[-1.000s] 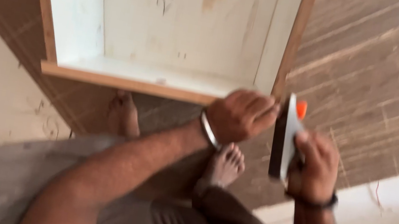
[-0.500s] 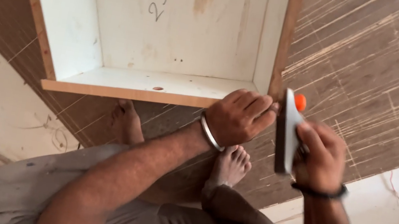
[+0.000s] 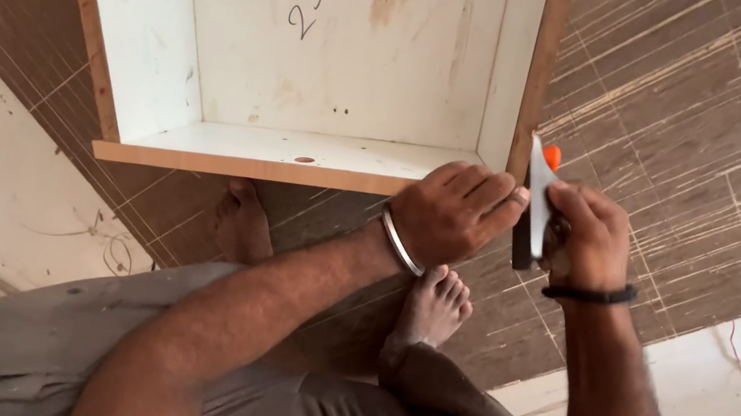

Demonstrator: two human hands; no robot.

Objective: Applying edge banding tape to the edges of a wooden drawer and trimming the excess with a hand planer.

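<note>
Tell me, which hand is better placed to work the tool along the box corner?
Right. The right hand already grips the tool at the box corner, while the left hand rests on the box edge.

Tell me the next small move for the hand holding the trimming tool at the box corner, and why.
Probably draw the flat tool along the brown edge strip: the right hand holds its blade at the open box's near corner, and the left hand braces that corner.
</note>
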